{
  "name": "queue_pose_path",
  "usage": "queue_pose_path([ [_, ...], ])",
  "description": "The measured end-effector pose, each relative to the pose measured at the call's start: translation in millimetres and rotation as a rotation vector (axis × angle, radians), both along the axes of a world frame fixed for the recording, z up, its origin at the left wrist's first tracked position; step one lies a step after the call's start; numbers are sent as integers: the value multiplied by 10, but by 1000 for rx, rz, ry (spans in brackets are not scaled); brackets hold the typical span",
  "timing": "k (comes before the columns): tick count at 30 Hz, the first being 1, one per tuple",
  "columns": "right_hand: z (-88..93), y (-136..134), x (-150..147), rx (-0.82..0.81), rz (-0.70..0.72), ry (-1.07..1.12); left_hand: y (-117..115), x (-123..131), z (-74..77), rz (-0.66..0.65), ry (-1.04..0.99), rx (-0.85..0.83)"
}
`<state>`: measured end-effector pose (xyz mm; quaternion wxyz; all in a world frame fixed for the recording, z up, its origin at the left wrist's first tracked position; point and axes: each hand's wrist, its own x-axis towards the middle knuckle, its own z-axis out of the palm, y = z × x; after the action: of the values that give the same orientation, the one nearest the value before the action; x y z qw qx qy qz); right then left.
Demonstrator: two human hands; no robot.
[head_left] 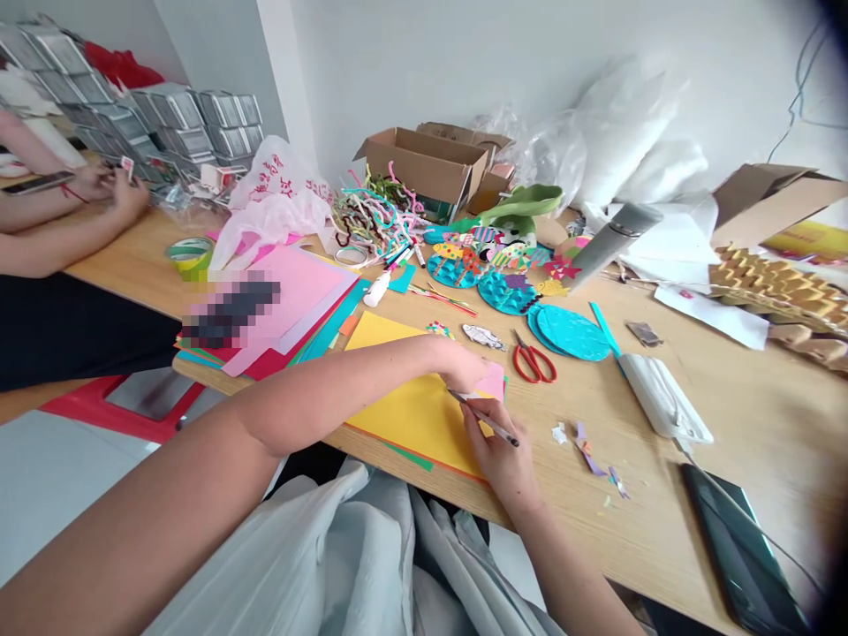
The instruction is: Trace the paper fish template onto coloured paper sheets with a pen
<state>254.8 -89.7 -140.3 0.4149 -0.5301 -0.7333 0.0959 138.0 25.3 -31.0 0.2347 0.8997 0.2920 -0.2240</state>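
Observation:
My right hand (507, 450) is closed around a pen (498, 427) over the right side of a yellow paper sheet (404, 402). The pen slants, one end up by my left hand. Bent at the wrist, my left hand (458, 362) lies against a small pink paper piece (492, 380) on the yellow sheet; its fingers are mostly hidden. Just beyond my hands are red-handled scissors (533, 362), a drawn fish cutout (483, 336) and a small dotted colourful cutout (440, 329). The pen's tip is too hidden to make out.
Blue paper ovals (573, 333), a grey bottle (616, 243), a white power strip (666, 397) and a phone (742, 548) lie rightward. Coloured paper (308, 305), pipe cleaners (377, 221) and a cardboard box (427, 168) stand beyond. At left, another person's hands (116, 190) hold something small.

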Motion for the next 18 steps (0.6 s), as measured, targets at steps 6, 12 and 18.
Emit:
queue_pose_path([
  [6, 0, 14, -21, 28, -11, -21, 3, 3, -16, -62, 25, 11],
  [12, -8, 17, -28, 46, -10, -39, 6, -4, -24, -63, 0, 4],
  [18, -2, 13, -26, 35, 6, -51, 15, -15, -40, 53, -105, 13],
])
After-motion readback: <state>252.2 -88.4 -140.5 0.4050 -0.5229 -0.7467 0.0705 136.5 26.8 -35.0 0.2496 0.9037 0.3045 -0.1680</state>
